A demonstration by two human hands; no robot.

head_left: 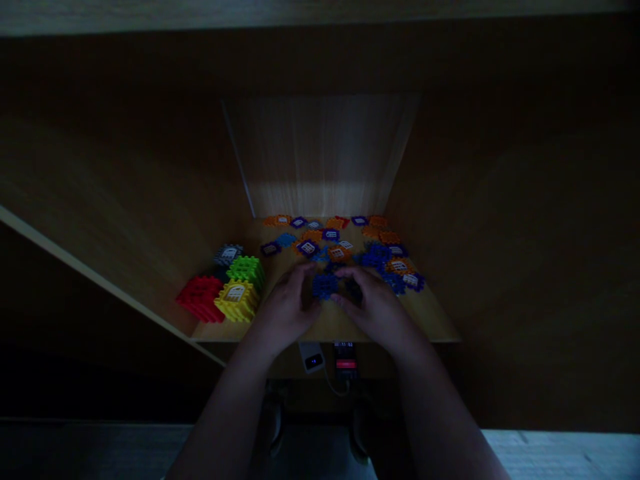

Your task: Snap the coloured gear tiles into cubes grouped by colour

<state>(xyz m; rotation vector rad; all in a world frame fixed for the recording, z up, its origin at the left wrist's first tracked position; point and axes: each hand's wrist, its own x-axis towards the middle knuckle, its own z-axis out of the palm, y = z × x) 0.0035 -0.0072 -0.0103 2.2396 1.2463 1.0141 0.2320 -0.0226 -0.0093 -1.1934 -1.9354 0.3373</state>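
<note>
A dark blue interlocking plastic tile [325,286] with toothed edges is between my two hands over the wooden shelf. My left hand [290,303] curls round its left side, thumb below and fingers above. From the right, my right hand [373,303] has its thumb and index finger at the tile's right edge. Another dark blue piece [354,289] lies partly hidden by my right hand. Beyond my hands, orange tiles [339,253] and purple tiles with white window inserts [308,248] lie scattered. The light is dim.
Sorted stacks of red tiles [201,298], yellow tiles [236,300] and green tiles [246,269] stand at the left. More blue tiles [376,255] are heaped at the right. Wooden walls enclose the shelf [350,327]. Below its front edge lie a phone [345,360] and a small white device [312,358].
</note>
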